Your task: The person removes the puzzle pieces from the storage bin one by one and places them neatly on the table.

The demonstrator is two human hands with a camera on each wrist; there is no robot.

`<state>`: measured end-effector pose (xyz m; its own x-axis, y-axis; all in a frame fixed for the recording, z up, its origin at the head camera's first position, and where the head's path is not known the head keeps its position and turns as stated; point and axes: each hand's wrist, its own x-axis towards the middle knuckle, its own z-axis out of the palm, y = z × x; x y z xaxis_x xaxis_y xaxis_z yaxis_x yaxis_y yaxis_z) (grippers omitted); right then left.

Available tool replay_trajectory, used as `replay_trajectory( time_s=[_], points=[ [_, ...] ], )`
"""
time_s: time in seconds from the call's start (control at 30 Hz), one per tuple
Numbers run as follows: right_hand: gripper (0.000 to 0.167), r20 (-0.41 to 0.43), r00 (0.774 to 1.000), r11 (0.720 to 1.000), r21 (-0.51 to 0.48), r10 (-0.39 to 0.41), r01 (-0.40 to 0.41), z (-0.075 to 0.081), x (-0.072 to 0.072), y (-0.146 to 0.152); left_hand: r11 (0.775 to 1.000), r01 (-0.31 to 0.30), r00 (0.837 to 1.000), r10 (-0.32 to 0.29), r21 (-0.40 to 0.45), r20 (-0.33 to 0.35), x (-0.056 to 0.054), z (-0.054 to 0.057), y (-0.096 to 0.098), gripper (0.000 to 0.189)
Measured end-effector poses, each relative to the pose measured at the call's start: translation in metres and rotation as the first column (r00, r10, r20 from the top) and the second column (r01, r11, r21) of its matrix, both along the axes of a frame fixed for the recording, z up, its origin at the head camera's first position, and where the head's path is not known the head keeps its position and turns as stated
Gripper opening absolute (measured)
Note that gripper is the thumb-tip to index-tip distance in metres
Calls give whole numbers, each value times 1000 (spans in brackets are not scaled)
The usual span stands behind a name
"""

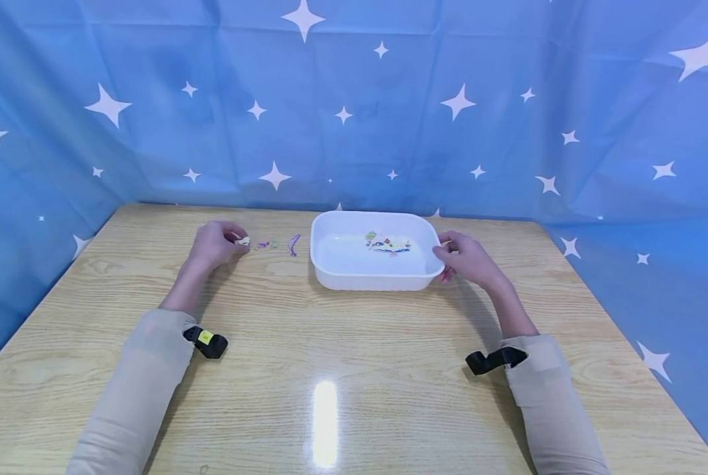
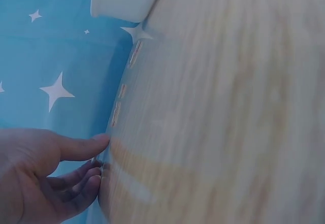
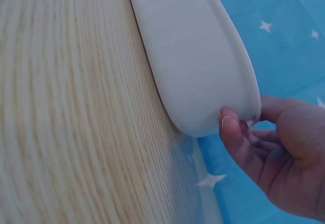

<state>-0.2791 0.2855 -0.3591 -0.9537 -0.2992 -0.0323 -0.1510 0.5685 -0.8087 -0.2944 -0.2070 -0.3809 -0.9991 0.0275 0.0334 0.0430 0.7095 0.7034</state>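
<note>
At the table's far left, my left hand [image 1: 212, 245] pinches a small whitish piece [image 1: 243, 241] at its fingertips. In the left wrist view the fingers [image 2: 84, 183] mostly hide that piece. A row of small flat pieces lies to its right: a purple one [image 1: 262, 245], a pale greenish one [image 1: 274, 244] and a purple curved one [image 1: 294, 245]. Beyond them stands a white plastic basin [image 1: 342, 265], with several colourful flat pieces [image 1: 389, 245] inside on its bottom. My right hand [image 1: 465, 258] grips the basin's right end, thumb over the rim, fingers against the outer wall.
The wooden table [image 1: 354, 343] reaches back to a blue curtain [image 1: 354, 145] with white stars, close behind the basin. Each forearm carries a black wrist camera, the left one [image 1: 208, 342] and the right one [image 1: 496, 361].
</note>
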Motion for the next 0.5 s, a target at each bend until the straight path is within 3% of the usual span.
replay_trajectory(
  time_s=[0.27, 0.5],
  points=[
    [44, -5, 1000, 1000, 8, -9, 9, -1, 0, 1, 999, 37, 999, -37, -1, 9, -2, 1, 1, 35],
    [45, 2, 1000, 1000, 1, -3, 3, -1, -1, 1, 999, 34, 999, -34, 9, 32, -2, 2, 0, 42]
  ],
)
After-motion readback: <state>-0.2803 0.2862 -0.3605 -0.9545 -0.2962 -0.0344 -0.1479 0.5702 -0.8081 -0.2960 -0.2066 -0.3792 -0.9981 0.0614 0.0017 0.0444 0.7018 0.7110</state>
